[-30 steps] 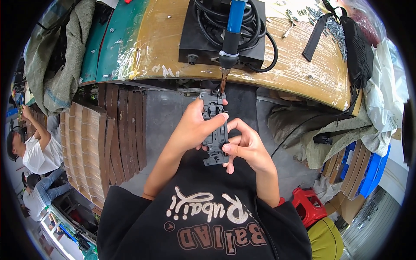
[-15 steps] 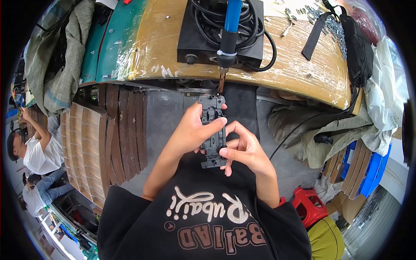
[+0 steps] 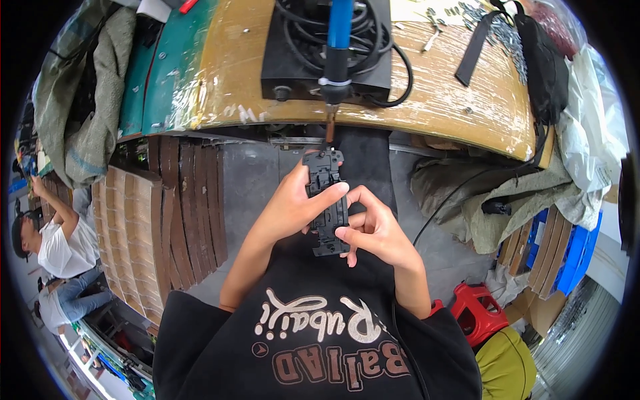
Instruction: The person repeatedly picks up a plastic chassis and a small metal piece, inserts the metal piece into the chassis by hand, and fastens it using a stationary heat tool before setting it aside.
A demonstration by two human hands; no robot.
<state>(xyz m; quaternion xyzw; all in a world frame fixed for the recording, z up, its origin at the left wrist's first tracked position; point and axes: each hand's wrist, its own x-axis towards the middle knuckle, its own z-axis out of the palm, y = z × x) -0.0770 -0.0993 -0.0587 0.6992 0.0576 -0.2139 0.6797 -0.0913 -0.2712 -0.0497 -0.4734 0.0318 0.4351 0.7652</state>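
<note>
table (image 3: 220, 73) far | box (image 3: 303, 89) on table | cable (image 3: 381, 47) on box | tray (image 3: 127, 233) left of part (image 3: 329, 219) | stool (image 3: 477, 315) near right

clearance around the held part: far end obstructed, gaps at both sides

far end: the copper-coloured tip (image 3: 330, 128) of a blue-and-black, rod-shaped tool (image 3: 338, 40) points down at the long black moulded plastic part (image 3: 327, 217); contact cannot be told. beyond it, the yellow-brown wooden tabletop (image 3: 440, 100) bars the way at its edge.
long sides: taken up by left hand (image 3: 298, 200) and right hand (image 3: 381, 230).
near end: black cloth shirt (image 3: 300, 283) close by.
left: passage between forearm and stacked brown slatted trays (image 3: 190, 207).
right: gap crossed by thin black cable (image 3: 435, 209).
</note>
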